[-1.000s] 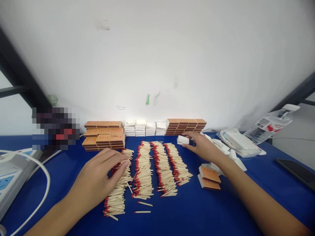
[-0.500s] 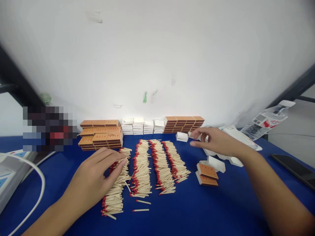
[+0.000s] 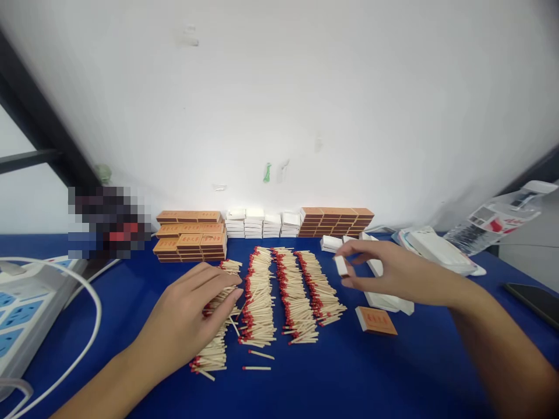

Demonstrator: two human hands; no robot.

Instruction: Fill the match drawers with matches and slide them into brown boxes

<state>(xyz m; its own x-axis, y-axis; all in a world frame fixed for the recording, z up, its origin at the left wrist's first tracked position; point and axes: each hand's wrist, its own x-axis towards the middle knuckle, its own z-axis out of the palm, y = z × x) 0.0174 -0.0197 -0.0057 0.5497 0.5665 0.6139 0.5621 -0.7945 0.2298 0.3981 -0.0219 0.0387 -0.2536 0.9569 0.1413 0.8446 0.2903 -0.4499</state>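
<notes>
Several rows of red-tipped matches [image 3: 286,291] lie on the blue table [image 3: 332,372]. My left hand [image 3: 192,317] rests flat on the leftmost row, fingers stretched over the sticks. My right hand [image 3: 386,270] hovers just right of the rows and pinches a small white inner matchbox tray [image 3: 341,265] between thumb and fingers. An orange matchbox sleeve [image 3: 376,320] lies on the table below that hand. Loose white trays [image 3: 388,301] lie under and behind my right wrist.
Stacks of orange matchboxes [image 3: 191,235] [image 3: 336,221] and white trays [image 3: 262,223] line the wall. A power strip with white cable [image 3: 26,302] sits at left. A plastic bottle [image 3: 498,221], white packets [image 3: 437,247] and a dark phone [image 3: 535,299] lie at right.
My right hand let go of a white tray near the back stacks, reached right, and now holds a white tray nearer the match rows. One orange sleeve from the pair is gone. Left hand stays.
</notes>
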